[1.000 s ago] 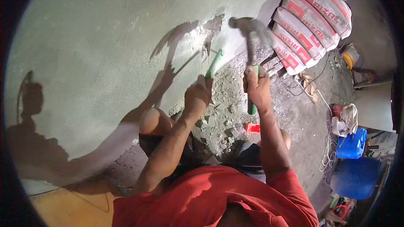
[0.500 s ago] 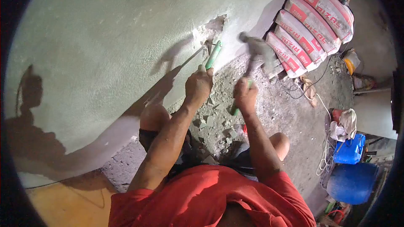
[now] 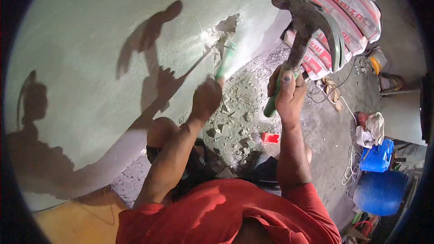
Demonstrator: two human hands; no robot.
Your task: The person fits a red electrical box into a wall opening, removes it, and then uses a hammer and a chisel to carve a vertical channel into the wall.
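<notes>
The right hand (image 3: 286,94) grips a hammer (image 3: 304,22), held high with its head near the stacked bags (image 3: 350,7). The left hand (image 3: 205,98) is closed around a green chisel (image 3: 224,65) that points at the broken spot (image 3: 224,27) in the wall (image 3: 90,27). Rubble (image 3: 235,113) lies on the floor

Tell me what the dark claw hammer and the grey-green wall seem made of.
The dark claw hammer looks like steel, dull, dusty; its green grip may be rubber. The grey-green wall seems cement plaster, matte, grainy, crumbly at the chipped patch.
</notes>
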